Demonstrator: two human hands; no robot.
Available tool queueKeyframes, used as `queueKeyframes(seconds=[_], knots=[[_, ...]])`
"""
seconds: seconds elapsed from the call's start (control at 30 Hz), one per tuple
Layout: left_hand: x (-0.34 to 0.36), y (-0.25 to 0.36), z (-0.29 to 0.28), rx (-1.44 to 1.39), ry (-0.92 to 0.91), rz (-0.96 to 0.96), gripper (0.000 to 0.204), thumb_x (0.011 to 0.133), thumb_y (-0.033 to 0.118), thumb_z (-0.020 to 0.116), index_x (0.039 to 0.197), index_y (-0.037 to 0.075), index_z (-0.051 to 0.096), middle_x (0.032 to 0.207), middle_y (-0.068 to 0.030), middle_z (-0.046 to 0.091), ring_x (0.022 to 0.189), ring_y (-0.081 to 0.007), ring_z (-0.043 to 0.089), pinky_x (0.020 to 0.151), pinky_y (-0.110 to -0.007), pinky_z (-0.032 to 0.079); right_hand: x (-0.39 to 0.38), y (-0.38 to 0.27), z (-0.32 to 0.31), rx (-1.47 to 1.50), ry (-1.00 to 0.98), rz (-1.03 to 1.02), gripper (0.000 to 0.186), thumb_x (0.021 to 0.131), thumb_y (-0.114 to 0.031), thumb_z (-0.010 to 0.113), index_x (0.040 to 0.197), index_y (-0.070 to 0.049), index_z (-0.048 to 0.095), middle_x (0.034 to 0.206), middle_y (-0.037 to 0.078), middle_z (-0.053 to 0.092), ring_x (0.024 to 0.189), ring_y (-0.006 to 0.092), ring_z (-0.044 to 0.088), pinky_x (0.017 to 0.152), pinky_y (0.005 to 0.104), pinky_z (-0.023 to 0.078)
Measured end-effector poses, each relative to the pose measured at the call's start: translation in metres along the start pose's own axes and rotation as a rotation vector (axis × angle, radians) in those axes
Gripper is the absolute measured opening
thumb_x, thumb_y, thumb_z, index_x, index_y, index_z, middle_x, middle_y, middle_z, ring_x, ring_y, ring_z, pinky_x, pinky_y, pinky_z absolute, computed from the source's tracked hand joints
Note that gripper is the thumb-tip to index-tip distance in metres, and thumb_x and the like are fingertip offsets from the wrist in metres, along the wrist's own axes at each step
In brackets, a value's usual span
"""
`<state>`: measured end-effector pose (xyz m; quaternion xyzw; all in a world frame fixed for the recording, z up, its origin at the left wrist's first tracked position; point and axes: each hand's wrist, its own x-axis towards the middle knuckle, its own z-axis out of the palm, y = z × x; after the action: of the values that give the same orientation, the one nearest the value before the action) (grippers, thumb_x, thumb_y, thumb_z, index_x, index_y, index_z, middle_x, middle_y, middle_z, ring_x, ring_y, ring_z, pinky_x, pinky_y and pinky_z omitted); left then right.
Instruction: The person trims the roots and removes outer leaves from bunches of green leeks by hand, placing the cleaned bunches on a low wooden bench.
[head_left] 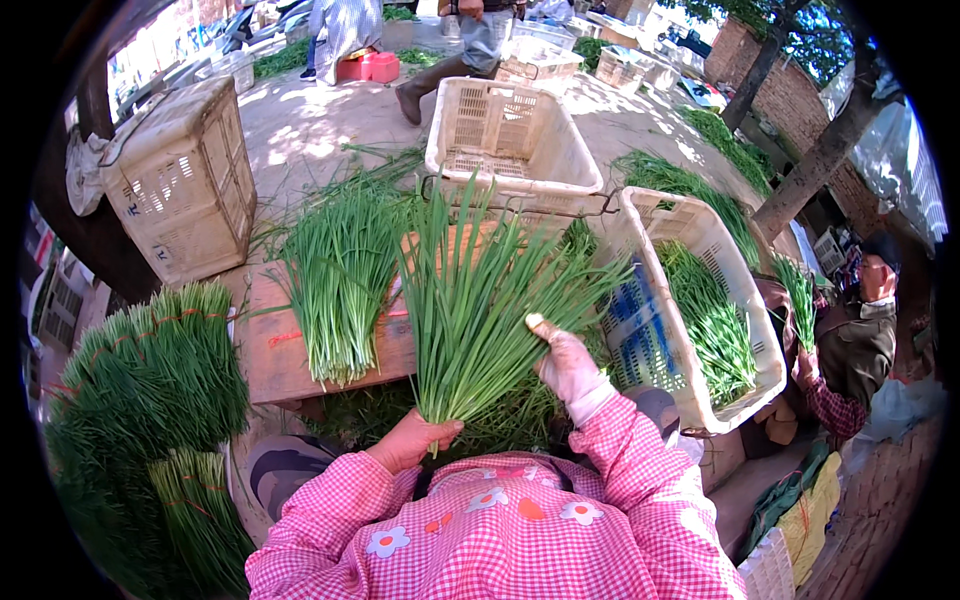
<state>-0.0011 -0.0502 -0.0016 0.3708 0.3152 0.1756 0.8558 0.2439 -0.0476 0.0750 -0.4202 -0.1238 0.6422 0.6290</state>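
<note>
A large fanned bunch of garlic chives (475,310) stands in front of me, its pale stem ends low and its green tips up and away. My left hand (418,440) is closed round the stem ends. At the bunch's right edge is my right hand (570,365), its fingers curled together, with a pale wrapping on one fingertip. Whether it pinches a blade there, I cannot make out. Just left of the held bunch, a second pile of garlic chives (345,285) lies on the reddish wooden board (275,345).
Tied chive bundles (150,370) are heaped at the left. A crate (690,290) with loose chives stands at my right; another crate (515,130) is ahead. A stacked crate (180,185) stands far left. A co-worker (860,330) sits at the right, and another person (460,60) walks beyond.
</note>
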Motion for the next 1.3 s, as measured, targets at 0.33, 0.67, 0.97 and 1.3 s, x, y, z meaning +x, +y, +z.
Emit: queueKeyframes(seconds=[0.33, 0.67, 0.97, 1.3], knots=[[-0.059, 0.049, -0.022, 0.188, -0.109, -0.151, 0.018, 0.077, 0.009, 0.065, 0.093, 0.007, 0.057, 0.068, 0.0033, 0.05, 0.058, -0.008, 0.043, 0.052, -0.023, 0.035, -0.029, -0.147, 0.01, -1.311, 0.035, -0.76, 0.062, 0.082, -0.026, 0.062, 0.13, 0.0, 0.032, 0.108, 0.016, 0.052, 0.091, 0.0198, 0.055, 0.083, 0.0299, 0.044], [-0.063, 0.043, -0.029, 0.196, -0.188, -0.194, 0.036, 0.075, 0.0, 0.064, 0.109, 0.006, 0.052, 0.077, 0.0044, 0.049, 0.058, -0.0063, 0.037, 0.05, -0.021, 0.03, -0.001, -0.097, -0.017, -2.149, 0.081, -0.65, 0.025, 0.085, -0.029, 0.05, 0.084, -0.005, 0.058, 0.074, 0.014, 0.061, 0.074, 0.0332, 0.059, 0.066, 0.0416, 0.045], [-0.073, 0.045, -0.034, 0.302, -0.205, -0.211, 0.038, 0.078, 0.005, 0.065, 0.115, 0.006, 0.053, 0.098, 0.0026, 0.058, 0.082, -0.0063, 0.048, 0.068, -0.022, 0.041, -0.006, -0.147, -0.038, -1.821, 0.188, -0.671, 0.045, 0.079, -0.004, 0.057, 0.122, -0.012, 0.046, 0.104, 0.011, 0.054, 0.083, 0.0214, 0.054, 0.079, 0.0323, 0.044], [-0.07, 0.045, -0.027, 0.284, -0.306, -0.086, 0.042, 0.078, 0.003, 0.064, 0.119, 0.004, 0.052, 0.111, -0.0012, 0.057, 0.101, -0.0113, 0.049, 0.088, -0.027, 0.039, 0.001, -0.118, -0.017, -2.388, -0.2, -0.285, 0.028, 0.084, -0.03, 0.052, 0.107, -0.013, 0.056, 0.09, 0.016, 0.061, 0.086, 0.0341, 0.058, 0.073, 0.0409, 0.046]])
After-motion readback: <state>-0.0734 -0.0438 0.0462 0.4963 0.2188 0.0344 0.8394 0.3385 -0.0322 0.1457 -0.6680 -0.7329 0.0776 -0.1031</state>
